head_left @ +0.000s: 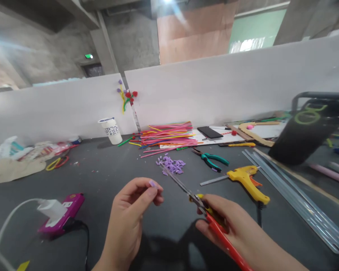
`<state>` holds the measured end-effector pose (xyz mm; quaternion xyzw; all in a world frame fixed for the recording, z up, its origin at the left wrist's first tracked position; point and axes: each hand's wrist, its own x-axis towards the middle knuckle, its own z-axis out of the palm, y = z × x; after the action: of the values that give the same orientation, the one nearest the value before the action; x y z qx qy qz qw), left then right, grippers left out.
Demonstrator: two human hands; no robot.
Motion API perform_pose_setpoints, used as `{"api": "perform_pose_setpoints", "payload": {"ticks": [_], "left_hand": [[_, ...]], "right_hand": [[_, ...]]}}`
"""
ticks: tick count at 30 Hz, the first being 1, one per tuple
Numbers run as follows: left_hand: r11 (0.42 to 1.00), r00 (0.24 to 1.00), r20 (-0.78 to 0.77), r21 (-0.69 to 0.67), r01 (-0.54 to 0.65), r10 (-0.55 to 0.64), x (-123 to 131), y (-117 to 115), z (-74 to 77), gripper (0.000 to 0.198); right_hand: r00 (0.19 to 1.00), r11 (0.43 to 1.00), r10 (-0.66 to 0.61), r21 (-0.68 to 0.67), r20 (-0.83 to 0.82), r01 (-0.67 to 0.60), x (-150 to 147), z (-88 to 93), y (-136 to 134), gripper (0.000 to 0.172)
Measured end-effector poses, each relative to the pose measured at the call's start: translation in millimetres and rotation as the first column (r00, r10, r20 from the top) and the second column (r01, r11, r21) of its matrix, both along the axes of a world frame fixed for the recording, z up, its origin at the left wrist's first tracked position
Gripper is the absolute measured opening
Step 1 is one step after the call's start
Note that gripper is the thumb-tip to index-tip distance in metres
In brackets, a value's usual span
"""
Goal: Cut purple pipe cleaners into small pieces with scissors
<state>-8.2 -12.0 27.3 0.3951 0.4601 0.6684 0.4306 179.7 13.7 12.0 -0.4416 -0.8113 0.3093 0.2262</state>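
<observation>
My left hand [131, 216] is closed in a pinch, with a small purple piece [152, 183] showing at the thumb and forefinger. My right hand [228, 222] grips a tool with red and yellow handles [222, 235] and long, thin metal tips; its exact kind is unclear. Those tips point away from me, over or beside a heap of short purple pieces [173, 165] on the dark table. Behind the heap lies a bundle of pink, red and yellow pipe cleaners [169, 136].
Right of the heap are teal-handled pliers [213, 160], a yellow glue gun [247, 180], clear glue sticks [302, 203] and a large black bottle [302, 128]. At left stand a white cup [110, 130] and a magenta power strip [73, 205] with cables. A phone [209, 132] lies behind.
</observation>
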Motion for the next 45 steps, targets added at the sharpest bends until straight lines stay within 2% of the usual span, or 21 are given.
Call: {"api": "perform_pose_setpoints", "payload": {"ticks": [2,4,10,12,18,27,45], "left_hand": [[1.0,0.999,0.038,0.004,0.003,-0.003,-1.1,0.4,-0.7,0.004],[1.0,0.997,0.076,0.004,-0.001,0.001,-2.6,1.2,-1.1,0.006],[1.0,0.996,0.092,0.003,-0.013,0.013,-5.1,2.6,-0.6,0.004],[1.0,0.997,0.073,0.005,-0.014,0.013,-4.6,1.7,-0.2,0.002],[1.0,0.997,0.07,0.025,-0.015,0.013,-2.7,-1.6,1.5,0.003],[0.999,0.996,0.086,0.036,-0.024,0.02,-3.6,-1.9,0.0,0.004],[0.999,0.992,0.125,0.03,-0.026,0.022,-4.5,-1.2,-0.8,0.004]], "right_hand": [[0.998,0.998,0.05,-0.031,-0.044,-0.052,-1.4,1.0,-1.4,0.004],[0.994,0.997,0.076,-0.003,-0.076,-0.076,-2.1,1.6,-2.4,0.017],[0.999,0.964,0.04,0.262,-0.002,-0.038,4.8,-7.4,3.5,0.022],[0.999,0.953,0.027,0.301,0.046,-0.04,6.1,-9.2,4.2,0.019],[0.993,0.939,0.006,0.341,0.116,-0.046,2.1,-7.7,-1.1,0.028],[0.97,0.887,-0.021,0.452,0.242,-0.093,0.9,-18.7,3.4,0.034],[0.958,0.864,-0.027,0.489,0.285,-0.121,-1.5,-21.3,3.4,0.031]]}}
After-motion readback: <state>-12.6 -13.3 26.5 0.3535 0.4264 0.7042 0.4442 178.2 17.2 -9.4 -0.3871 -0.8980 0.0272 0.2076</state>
